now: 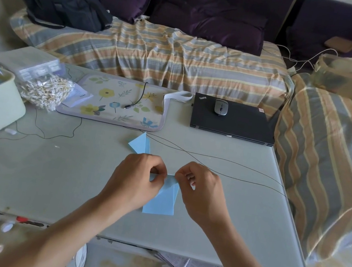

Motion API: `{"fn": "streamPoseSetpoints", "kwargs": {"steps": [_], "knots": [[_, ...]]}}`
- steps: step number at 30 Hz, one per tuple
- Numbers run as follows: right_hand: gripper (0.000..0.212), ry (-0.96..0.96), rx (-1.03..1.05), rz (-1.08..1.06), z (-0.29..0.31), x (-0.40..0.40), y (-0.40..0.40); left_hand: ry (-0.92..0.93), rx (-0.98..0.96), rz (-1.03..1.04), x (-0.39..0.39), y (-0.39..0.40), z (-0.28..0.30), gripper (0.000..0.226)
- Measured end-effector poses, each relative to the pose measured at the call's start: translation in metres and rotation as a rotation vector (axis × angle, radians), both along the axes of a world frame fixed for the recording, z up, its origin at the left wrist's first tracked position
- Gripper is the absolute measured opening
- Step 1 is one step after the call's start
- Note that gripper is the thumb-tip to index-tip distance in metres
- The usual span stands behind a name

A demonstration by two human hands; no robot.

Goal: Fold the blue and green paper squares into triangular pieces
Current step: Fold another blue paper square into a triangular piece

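My left hand [133, 179] and my right hand [199, 192] meet over the middle of the pale surface [47, 182], both working the top edge of a folded blue paper [160, 202]. My left fingers [156, 169] are curled in tight, thumb and forefinger pinching the paper's upper left corner. My right fingers [186, 176] are curled the same way and pinch the upper right corner, the two pinches almost touching. The rest of the paper hangs toward me from that grip, its lower edge lying on or just above the surface; I cannot tell which. It looks doubled over, with a second layer showing along its right side.

Just beyond my knuckles lies another blue piece [140, 145], already folded and angular, resting on the surface apart from my hands. A thin dark cable [234, 165] runs across the surface behind both hands.
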State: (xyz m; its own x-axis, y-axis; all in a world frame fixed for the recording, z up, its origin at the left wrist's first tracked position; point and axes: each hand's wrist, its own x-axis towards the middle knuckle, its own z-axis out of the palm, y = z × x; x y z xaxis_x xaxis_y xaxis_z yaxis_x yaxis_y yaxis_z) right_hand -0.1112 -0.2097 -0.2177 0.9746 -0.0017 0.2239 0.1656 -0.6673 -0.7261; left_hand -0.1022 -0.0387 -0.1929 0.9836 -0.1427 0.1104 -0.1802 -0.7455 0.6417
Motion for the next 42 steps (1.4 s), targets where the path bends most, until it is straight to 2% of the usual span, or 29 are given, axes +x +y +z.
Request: {"fn": "streamPoseSetpoints", "kwargs": {"steps": [16,19,22,23,31,37,42], "knots": [[0.015,-0.067,-0.025,-0.106,-0.0070,0.0005,0.0010,0.013,-0.029,0.058,0.0006,0.0011,-0.0017,0.014],[0.007,-0.118,0.006,-0.009,-0.0034,-0.0026,0.0018,0.000,-0.032,0.045,-0.0007,0.0001,-0.0015,0.013],[0.007,-0.075,-0.001,0.099,-0.0019,-0.0044,0.0043,-0.004,-0.050,0.026,-0.0022,-0.0011,-0.0016,0.013],[0.003,-0.067,-0.003,0.106,-0.0020,-0.0043,0.0054,-0.007,-0.050,0.020,-0.0023,-0.0014,-0.0018,0.012],[0.013,-0.017,-0.014,-0.020,-0.0056,0.0032,-0.0011,-0.005,-0.048,0.043,0.0007,0.0011,-0.0006,0.014],[0.014,-0.020,-0.090,0.043,-0.0101,-0.0007,0.0016,0.028,0.009,0.003,-0.0016,0.0011,-0.0028,0.008],[0.012,-0.063,-0.054,0.068,-0.0070,-0.0013,0.0025,-0.012,0.018,-0.012,-0.0006,0.0013,-0.0016,0.009]]}}
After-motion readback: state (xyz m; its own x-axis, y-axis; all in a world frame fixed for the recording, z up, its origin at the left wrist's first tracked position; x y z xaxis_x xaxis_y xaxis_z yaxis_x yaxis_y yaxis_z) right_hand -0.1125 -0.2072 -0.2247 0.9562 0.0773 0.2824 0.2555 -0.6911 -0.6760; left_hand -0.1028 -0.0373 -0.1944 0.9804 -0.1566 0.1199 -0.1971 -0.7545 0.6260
